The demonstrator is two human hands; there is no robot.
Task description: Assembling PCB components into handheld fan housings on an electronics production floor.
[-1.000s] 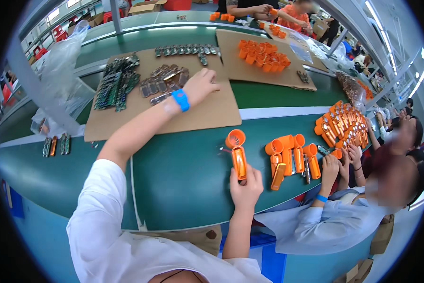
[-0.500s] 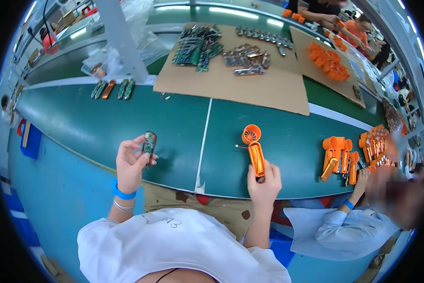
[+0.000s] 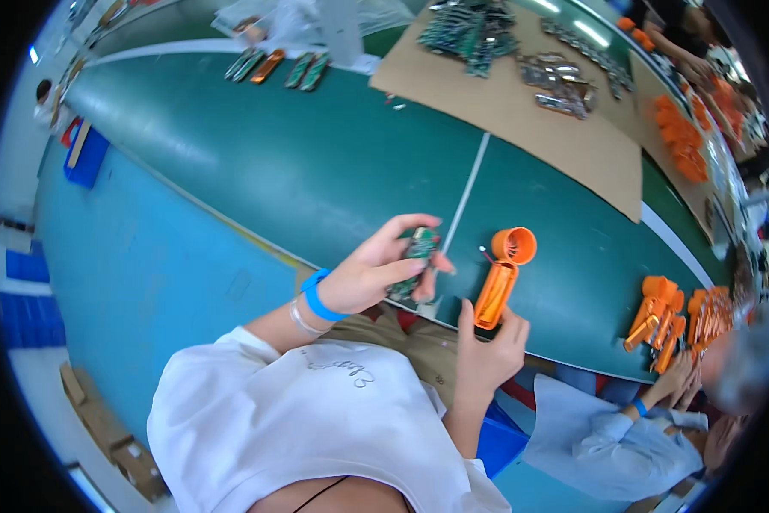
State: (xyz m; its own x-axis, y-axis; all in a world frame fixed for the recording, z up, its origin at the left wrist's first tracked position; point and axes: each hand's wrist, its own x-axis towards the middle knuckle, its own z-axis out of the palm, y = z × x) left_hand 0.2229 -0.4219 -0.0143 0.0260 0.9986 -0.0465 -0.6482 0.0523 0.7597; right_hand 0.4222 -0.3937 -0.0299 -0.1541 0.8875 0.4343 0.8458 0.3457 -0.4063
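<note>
My left hand [image 3: 363,278] pinches a green circuit board [image 3: 419,246] with small parts on it, fingers wrapped over its sides. To its right, my right hand [image 3: 494,355] grips the lower end of an orange handheld fan housing [image 3: 497,291]. The housing has a round fan head at its top and an open, hollow handle with an orange piece inside. A thin wire with a small white plug sticks out beside the fan head. Board and housing are held apart, both above the near edge of the green table [image 3: 333,171].
A cardboard sheet [image 3: 530,115] carries piled circuit boards [image 3: 470,38] and metallic parts [image 3: 560,81]. Several board assemblies [image 3: 307,72] lie at the far left. On the right are orange fan housings [image 3: 656,309], by a co-worker's hands [image 3: 677,378]. A blue bin [image 3: 87,156] stands beyond the table's left.
My left hand has brought the circuit board rightward, close to the fan housing. The whole view has turned and shifted. My right hand still grips the housing, its thumb now lifted beside it.
</note>
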